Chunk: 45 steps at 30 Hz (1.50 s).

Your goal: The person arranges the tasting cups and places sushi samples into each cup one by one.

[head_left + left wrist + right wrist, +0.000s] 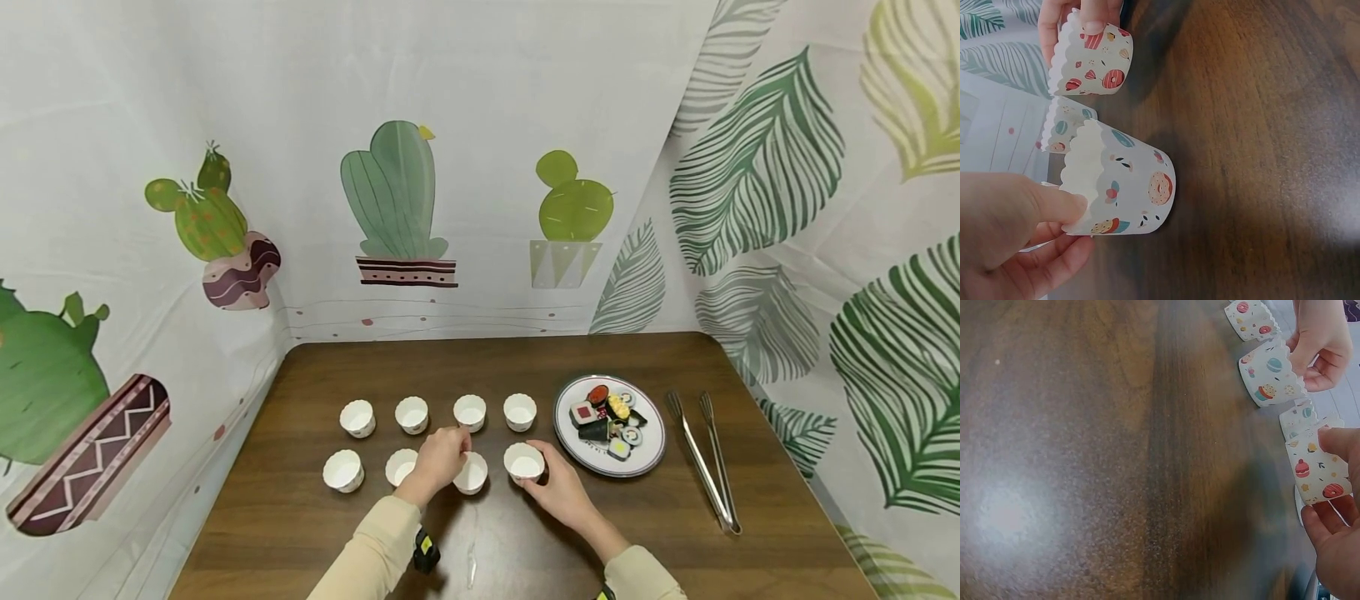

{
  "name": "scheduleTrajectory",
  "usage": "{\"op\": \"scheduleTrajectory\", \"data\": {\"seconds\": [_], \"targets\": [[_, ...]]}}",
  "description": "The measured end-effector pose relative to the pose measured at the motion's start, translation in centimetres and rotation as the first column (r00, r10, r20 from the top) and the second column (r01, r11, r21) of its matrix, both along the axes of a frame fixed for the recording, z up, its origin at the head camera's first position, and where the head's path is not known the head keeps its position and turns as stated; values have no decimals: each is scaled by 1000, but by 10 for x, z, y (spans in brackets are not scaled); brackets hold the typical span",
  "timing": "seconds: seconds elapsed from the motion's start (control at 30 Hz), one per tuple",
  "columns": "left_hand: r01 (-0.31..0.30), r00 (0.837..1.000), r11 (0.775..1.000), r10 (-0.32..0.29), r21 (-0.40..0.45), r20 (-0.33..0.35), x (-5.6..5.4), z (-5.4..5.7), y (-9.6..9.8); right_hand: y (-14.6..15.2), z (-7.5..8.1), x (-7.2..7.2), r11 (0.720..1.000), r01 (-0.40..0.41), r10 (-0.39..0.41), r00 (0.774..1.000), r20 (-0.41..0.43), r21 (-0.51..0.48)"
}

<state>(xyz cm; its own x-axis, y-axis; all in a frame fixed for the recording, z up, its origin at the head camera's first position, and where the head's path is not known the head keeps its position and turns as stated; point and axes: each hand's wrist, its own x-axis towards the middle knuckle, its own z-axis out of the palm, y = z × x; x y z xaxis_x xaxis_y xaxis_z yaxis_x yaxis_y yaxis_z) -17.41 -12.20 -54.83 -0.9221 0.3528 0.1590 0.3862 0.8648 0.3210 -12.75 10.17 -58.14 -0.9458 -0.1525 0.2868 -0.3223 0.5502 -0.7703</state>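
Observation:
My left hand pinches the scalloped rim of a white paper baking cup, which stands in the front row. Donut and cupcake prints show on that cup's side in the left wrist view. My right hand holds the rightmost front cup between thumb and fingers; red sweets are printed on it in the right wrist view. Two more front-row cups stand to the left, one at the far left and one partly covered by my left hand. Behind runs a back row of similar cups.
Right of the cups lies a round plate with several sushi pieces. Metal tongs rest beside it, near the right edge of the brown wooden table. A printed cloth hangs along the table's back.

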Motion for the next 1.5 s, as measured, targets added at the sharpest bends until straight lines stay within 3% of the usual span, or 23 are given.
{"op": "scheduleTrajectory", "data": {"seconds": [0.2, 0.53, 1.0, 1.5], "targets": [[1, 1000, 1000, -1, -4, -12, 0, -2, -2, 1, 0, 2, 1000, 9, -9, 1000, 16, 9], [-11, 1000, 1000, 10, 14, 27, 1, 6, -3, 2, -2, 3, 1000, 19, -19, 999, 34, 14], [-21, 998, 1000, 20, 24, 60, -2, 4, -2, 8, -10, 4, 1000, 0, -1, 1000, 30, 19], [-27, 998, 1000, 27, 2, 51, 1, 17, -4, 9, -14, 4, 1000, -15, 14, 999, 30, 25]]}}
